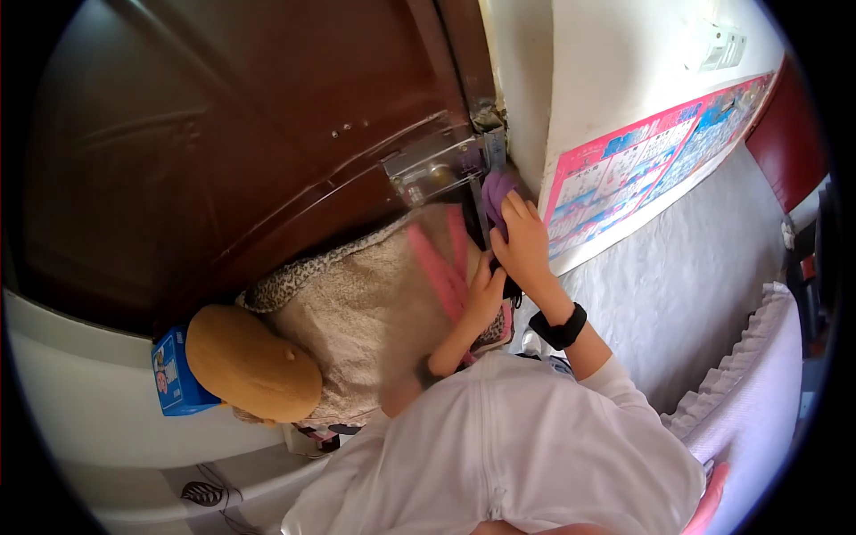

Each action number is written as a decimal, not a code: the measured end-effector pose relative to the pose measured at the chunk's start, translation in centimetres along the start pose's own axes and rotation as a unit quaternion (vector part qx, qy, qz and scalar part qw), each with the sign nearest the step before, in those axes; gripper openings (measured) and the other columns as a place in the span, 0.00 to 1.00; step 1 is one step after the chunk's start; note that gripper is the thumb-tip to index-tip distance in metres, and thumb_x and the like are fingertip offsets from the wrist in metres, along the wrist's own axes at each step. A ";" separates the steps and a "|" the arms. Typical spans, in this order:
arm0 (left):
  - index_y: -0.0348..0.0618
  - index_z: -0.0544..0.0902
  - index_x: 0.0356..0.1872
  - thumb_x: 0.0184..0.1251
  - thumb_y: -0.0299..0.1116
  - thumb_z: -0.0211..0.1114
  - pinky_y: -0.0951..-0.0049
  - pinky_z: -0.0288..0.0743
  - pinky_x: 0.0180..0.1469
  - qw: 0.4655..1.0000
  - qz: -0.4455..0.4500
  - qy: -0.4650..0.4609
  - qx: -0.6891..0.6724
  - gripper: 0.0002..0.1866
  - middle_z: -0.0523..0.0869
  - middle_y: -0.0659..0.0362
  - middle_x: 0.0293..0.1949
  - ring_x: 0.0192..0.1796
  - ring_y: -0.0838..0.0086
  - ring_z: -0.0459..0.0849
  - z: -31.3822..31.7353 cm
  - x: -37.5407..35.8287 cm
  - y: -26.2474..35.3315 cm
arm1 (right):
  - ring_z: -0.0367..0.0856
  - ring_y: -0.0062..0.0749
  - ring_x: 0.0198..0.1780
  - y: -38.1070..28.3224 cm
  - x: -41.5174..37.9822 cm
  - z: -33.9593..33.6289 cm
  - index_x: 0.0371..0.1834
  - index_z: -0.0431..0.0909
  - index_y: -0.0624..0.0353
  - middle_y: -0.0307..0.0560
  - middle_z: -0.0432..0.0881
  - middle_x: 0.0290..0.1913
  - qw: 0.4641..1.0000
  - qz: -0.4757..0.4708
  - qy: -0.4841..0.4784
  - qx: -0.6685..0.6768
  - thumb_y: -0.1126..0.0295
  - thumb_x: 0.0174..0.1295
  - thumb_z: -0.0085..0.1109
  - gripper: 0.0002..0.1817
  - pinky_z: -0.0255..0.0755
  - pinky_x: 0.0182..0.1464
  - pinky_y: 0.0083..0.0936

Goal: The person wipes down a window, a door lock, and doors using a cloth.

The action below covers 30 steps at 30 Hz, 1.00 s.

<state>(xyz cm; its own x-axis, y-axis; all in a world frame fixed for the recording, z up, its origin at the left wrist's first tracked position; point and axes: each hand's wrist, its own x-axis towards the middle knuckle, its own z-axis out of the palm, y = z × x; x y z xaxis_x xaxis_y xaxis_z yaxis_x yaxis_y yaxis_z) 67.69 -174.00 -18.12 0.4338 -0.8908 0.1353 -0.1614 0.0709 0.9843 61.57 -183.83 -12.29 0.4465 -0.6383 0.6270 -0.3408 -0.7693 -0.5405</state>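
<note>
Right of centre, a person's right hand (523, 244) holds soft purple cloth (497, 198) against a glossy dark-brown door's (267, 116) edge; left hand (484, 294) below, fingers' hold unclear.

Poster (624, 169): pink border, blue and pink print, on the white wall (615, 53).
Switch panel (720, 48): white, on the same wall, above the poster.
Blanket (330, 303): beige and fuzzy, leopard-print edging, pink bands at one end.
Tan plush (250, 361): rounded, overlapping the blanket's left end.
Blue box (169, 379): just beside the plush, partly hidden by it.
Leaf print (202, 493): dark, on pale cloth, lower left.
Ruffled cover (758, 383): pale, lower right.
Red panel (789, 138): far right, beyond the poster.
</note>
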 end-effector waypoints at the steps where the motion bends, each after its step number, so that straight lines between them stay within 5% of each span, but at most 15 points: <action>1: 0.34 0.64 0.61 0.71 0.30 0.50 0.72 0.64 0.60 1.000 0.018 0.016 -0.004 0.20 0.75 0.47 0.54 0.58 0.65 0.73 0.0 0.2 1.7 | 0.72 0.55 0.46 -0.8 0.9 -0.7 0.46 0.72 0.66 0.55 0.74 0.54 1.000 -0.019 0.009 -0.002 0.74 0.45 0.58 0.21 0.71 0.49 0.40; 7: 0.35 0.60 0.68 0.71 0.35 0.52 0.68 0.52 0.70 0.995 0.013 0.044 -0.087 0.28 0.62 0.50 0.67 0.70 0.64 0.59 -1.6 0.8 9.4 | 0.75 0.52 0.45 -5.7 7.1 -3.6 0.44 0.73 0.64 0.53 0.75 0.51 0.992 -0.120 0.029 0.014 0.72 0.44 0.57 0.20 0.73 0.45 0.39; 11: 0.37 0.64 0.67 0.72 0.43 0.53 0.71 0.51 0.69 0.981 -0.077 0.064 -0.166 0.28 0.64 0.51 0.66 0.69 0.67 0.60 -2.3 1.3 12.8 | 0.77 0.54 0.43 -6.8 10.5 -3.5 0.44 0.74 0.61 0.53 0.77 0.46 0.993 -0.091 -0.072 -0.012 0.70 0.45 0.55 0.19 0.74 0.44 0.41; 17: 0.32 0.65 0.62 0.75 0.39 0.52 0.80 0.62 0.59 0.968 -0.025 0.073 -0.238 0.23 0.74 0.58 0.54 0.56 0.77 0.70 -3.5 2.3 13.4 | 0.79 0.55 0.44 -7.4 14.6 -2.5 0.33 0.81 0.62 0.57 0.82 0.39 0.981 -0.049 -0.177 -0.067 0.63 0.46 0.51 0.16 0.73 0.47 0.43; 22: 0.32 0.63 0.62 0.75 0.40 0.51 0.78 0.62 0.59 0.964 0.015 0.081 -0.254 0.24 0.74 0.56 0.52 0.55 0.75 0.70 -4.1 2.3 13.5 | 0.80 0.54 0.43 -9.4 15.9 -1.4 0.41 0.82 0.60 0.57 0.82 0.38 0.965 -0.113 -0.235 -0.029 0.63 0.47 0.51 0.20 0.74 0.47 0.40; 26: 0.32 0.63 0.63 0.75 0.41 0.50 0.74 0.60 0.61 0.987 0.137 0.083 -0.007 0.25 0.74 0.54 0.53 0.56 0.72 0.70 -4.3 2.8 11.5 | 0.80 0.52 0.44 -8.9 16.6 -2.5 0.44 0.82 0.59 0.56 0.83 0.39 0.959 -0.035 -0.280 -0.040 0.64 0.48 0.50 0.20 0.74 0.47 0.38; 28: 0.33 0.62 0.64 0.75 0.42 0.50 0.72 0.59 0.63 0.982 0.169 0.084 0.019 0.25 0.73 0.54 0.54 0.57 0.70 0.69 -3.6 3.7 9.7 | 0.82 0.50 0.38 -7.1 16.4 -2.0 0.44 0.82 0.60 0.57 0.83 0.32 0.970 -0.117 -0.213 -0.026 0.64 0.50 0.50 0.20 0.75 0.42 0.36; 30: 0.33 0.61 0.65 0.75 0.43 0.50 0.72 0.58 0.64 0.979 0.088 0.071 -0.172 0.27 0.72 0.52 0.56 0.60 0.68 0.68 -3.2 4.0 9.9 | 0.83 0.49 0.33 -6.8 16.8 -1.4 0.43 0.82 0.61 0.56 0.82 0.27 0.967 -0.190 -0.165 -0.034 0.63 0.52 0.51 0.19 0.75 0.38 0.35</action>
<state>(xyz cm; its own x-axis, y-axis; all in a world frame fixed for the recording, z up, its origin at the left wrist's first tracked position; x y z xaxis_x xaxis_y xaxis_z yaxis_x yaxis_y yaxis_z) 70.68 -175.45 -7.43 0.5486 -0.7816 0.2968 0.0517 0.3860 0.9210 70.23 -189.33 2.72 0.7859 -0.2746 0.5540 -0.1490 -0.9537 -0.2613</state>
